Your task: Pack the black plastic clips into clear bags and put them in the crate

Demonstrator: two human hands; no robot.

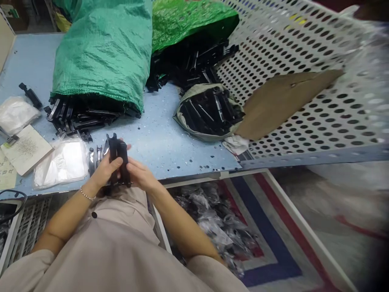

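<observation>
Several black plastic parts (114, 148), long and narrow with notched ends, are bunched upright at the table's front edge. My left hand (106, 168) wraps round them from the left, thumb across their face. From the right, my right hand (138, 172) grips the same bunch, its fingers partly hidden behind it. More such parts stand just left of my left hand. A stack of clear plastic bags (62, 162) lies further left. Beyond my hands, a teal woven sack (103, 48) spills a heap of like black parts (88, 117) from its mouth.
A bright green sack (194, 20) and a grey-green bag (197, 136) also hold black parts. White perforated panel (319, 105) stands at the right, with brown cardboard (282, 97) against it. Below the table edge, a drawer-like bin holds bagged pieces (209, 219). A small pad (27, 150) lies left.
</observation>
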